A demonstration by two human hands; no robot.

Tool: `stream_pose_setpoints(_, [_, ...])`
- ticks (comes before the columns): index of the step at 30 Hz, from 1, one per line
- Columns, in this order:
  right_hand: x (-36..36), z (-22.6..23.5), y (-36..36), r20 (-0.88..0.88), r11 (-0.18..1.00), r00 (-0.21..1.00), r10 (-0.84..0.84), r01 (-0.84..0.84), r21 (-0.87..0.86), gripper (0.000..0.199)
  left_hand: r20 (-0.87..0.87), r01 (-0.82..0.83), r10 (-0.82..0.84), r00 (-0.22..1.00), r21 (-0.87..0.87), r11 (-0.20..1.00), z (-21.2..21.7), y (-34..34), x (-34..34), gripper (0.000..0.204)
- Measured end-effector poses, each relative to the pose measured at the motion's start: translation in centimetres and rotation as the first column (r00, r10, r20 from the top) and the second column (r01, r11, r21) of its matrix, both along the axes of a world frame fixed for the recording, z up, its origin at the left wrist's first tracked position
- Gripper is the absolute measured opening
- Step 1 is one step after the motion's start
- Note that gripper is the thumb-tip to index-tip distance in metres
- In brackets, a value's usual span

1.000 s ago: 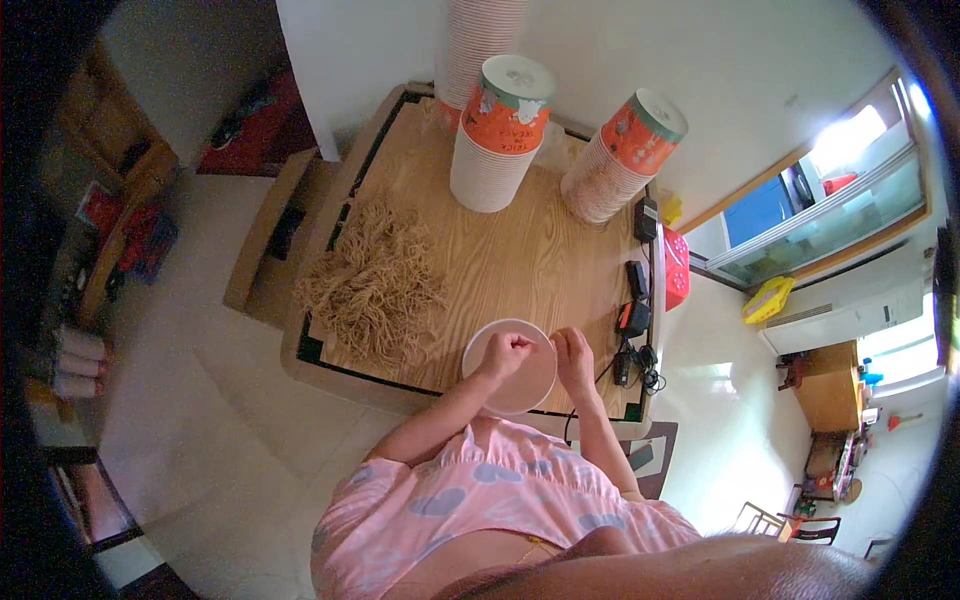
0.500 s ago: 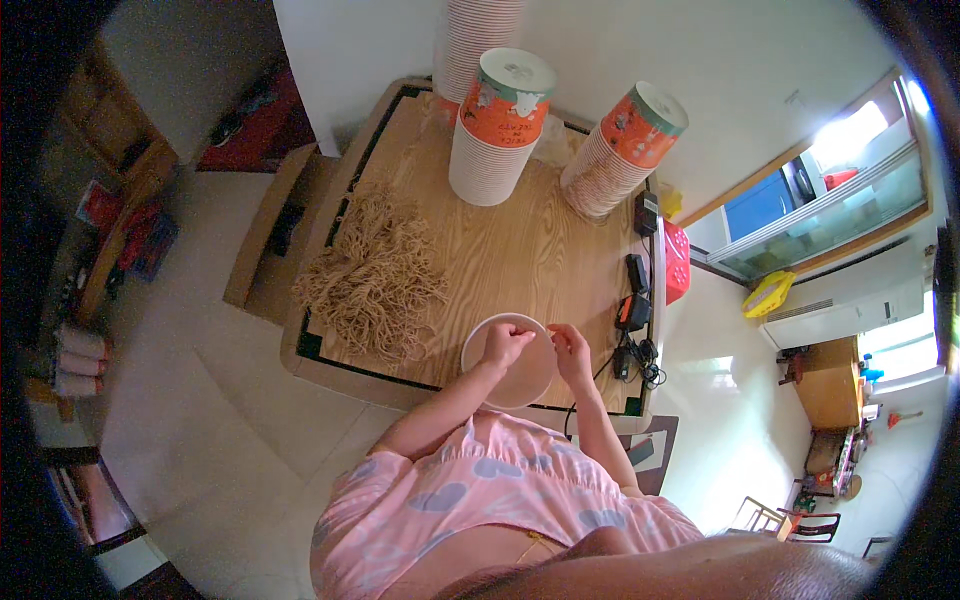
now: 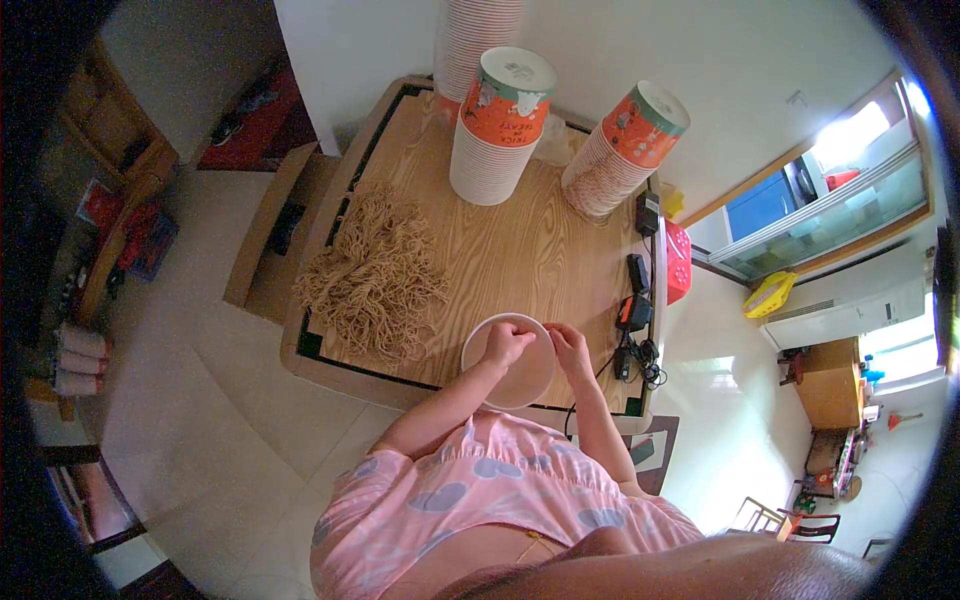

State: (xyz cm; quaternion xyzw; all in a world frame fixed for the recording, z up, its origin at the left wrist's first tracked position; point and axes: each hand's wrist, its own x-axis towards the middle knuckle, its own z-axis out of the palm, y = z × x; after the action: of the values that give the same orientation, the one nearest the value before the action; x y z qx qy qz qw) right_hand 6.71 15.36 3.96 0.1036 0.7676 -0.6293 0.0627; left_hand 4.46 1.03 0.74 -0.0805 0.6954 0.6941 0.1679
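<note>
A white paper bucket [image 3: 520, 388] stands mouth up at the front edge of the wooden table, close to my body. My left hand [image 3: 508, 345] is closed inside its mouth; whatever the fingers hold, if anything, is hidden. At the right side of the rim, my right hand [image 3: 569, 352] pinches the bucket's edge with fingers drawn together. To the left of the bucket lies a loose heap of tan twine cords [image 3: 375, 275], which neither hand touches.
Toward the back stand a tall stack of nested buckets with an orange band [image 3: 500, 150], a second stack [image 3: 630, 145] to its right, and another stack [image 3: 478, 45] behind. Black power adapters and cables [image 3: 632, 312] line the right edge. An open cardboard box [image 3: 268, 245] sits left of the table.
The fingers of my right hand have come together and moved slightly left onto the bucket's rim. My left hand and the bucket look almost unchanged.
</note>
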Motion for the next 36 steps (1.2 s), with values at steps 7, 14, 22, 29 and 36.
stream_pose_setpoints(7, [-0.4, -0.1, 0.3, 0.084, 0.998, 0.996, 0.001, 0.004, -0.055, 0.021, 0.022, 0.007, -0.008, 1.000, 0.029, 1.000, 0.6, 0.1, -0.2, 0.015])
stream_pose_setpoints(14, [-1.0, -1.0, 1.2, 0.327, 0.879, 0.943, 0.054, 0.110, -0.464, 0.023, 0.010, 0.055, -0.055, 0.998, 0.034, 0.998, 0.4, 0.1, -0.6, 0.017])
stream_pose_setpoints(22, [-1.7, -1.9, 1.7, 0.353, 0.788, 0.925, 0.141, 0.111, -0.606, 0.019, 0.002, -0.002, 0.001, 1.000, 0.101, 0.995, 2.0, -0.1, -0.4, 0.011])
stream_pose_setpoints(29, [-1.8, 1.0, 0.4, -0.036, 0.993, 0.997, 0.069, -0.065, 0.095, 0.010, -0.360, 0.063, -0.466, 0.808, -0.734, 0.676, 7.0, -1.1, 0.9, 0.025])
stream_pose_setpoints(36, [-1.2, 3.5, -2.8, -0.256, 0.881, 0.966, -0.022, 0.140, 0.452, 0.006, -0.266, 0.078, -0.733, 0.626, -0.914, 0.398, 6.3, -1.9, -4.2, 0.013])
